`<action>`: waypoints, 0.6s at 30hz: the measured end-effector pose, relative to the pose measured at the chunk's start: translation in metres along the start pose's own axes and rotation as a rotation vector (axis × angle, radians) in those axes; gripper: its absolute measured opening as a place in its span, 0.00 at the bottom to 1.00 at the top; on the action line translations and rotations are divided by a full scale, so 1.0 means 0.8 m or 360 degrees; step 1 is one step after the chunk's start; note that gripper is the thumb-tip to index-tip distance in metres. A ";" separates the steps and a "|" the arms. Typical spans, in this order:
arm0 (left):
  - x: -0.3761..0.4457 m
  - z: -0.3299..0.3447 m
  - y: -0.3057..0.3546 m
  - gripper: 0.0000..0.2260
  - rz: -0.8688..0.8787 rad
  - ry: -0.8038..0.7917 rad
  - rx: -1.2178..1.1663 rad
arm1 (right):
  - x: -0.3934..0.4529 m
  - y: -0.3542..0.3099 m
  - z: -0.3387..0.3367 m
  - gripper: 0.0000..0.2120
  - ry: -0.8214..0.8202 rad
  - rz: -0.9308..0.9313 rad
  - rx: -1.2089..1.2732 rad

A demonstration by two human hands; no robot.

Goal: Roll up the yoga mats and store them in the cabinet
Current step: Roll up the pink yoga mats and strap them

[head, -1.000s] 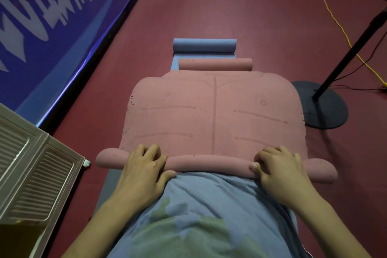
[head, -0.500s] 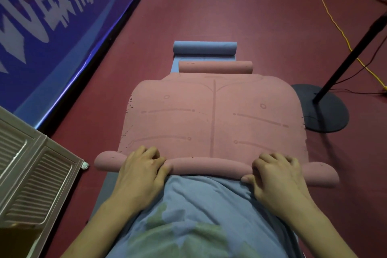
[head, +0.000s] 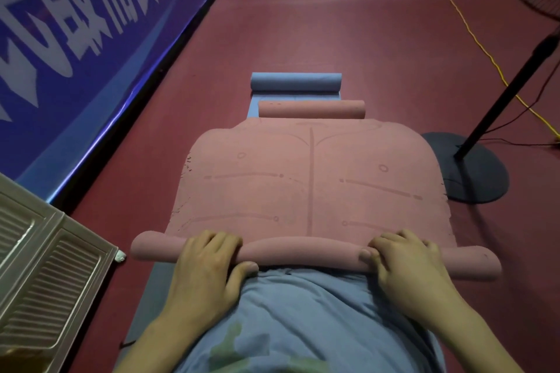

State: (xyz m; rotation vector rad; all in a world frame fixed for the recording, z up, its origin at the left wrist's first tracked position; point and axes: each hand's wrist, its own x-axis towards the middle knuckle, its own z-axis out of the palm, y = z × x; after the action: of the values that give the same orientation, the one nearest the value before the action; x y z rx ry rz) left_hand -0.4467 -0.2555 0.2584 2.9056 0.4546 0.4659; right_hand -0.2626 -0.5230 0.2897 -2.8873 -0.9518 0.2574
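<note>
A pink yoga mat (head: 309, 185) lies flat on the red floor ahead of me, over a blue mat (head: 295, 95) whose far end is curled into a roll. The pink mat's far end is curled too. Its near end forms a thin roll (head: 303, 253) across my front. My left hand (head: 209, 269) grips this roll left of centre, fingers curled over the top and thumb beneath. My right hand (head: 406, 266) grips it right of centre the same way. My blue shirt hides the floor below the roll.
A cabinet with louvred doors (head: 45, 275) stands at the near left. A blue banner wall (head: 91, 24) runs along the left. A fan stand's round base (head: 472, 169) and pole sit right of the mat, with a yellow cable (head: 466, 27) across the floor.
The near roll of the pink mat has grown slightly thicker and moved a little away from me, with both hands staying on it.
</note>
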 end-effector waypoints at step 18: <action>0.057 -0.004 -0.026 0.22 -0.0288 -0.0446 -0.0333 | 0.003 0.039 0.028 0.21 0.0275 -0.0358 0.0494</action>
State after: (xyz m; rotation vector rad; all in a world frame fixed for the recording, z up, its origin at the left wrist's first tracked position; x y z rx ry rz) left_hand -0.4121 -0.2207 0.2700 2.6415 0.5790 0.0724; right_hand -0.2468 -0.5455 0.2633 -2.4537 -1.0850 0.1219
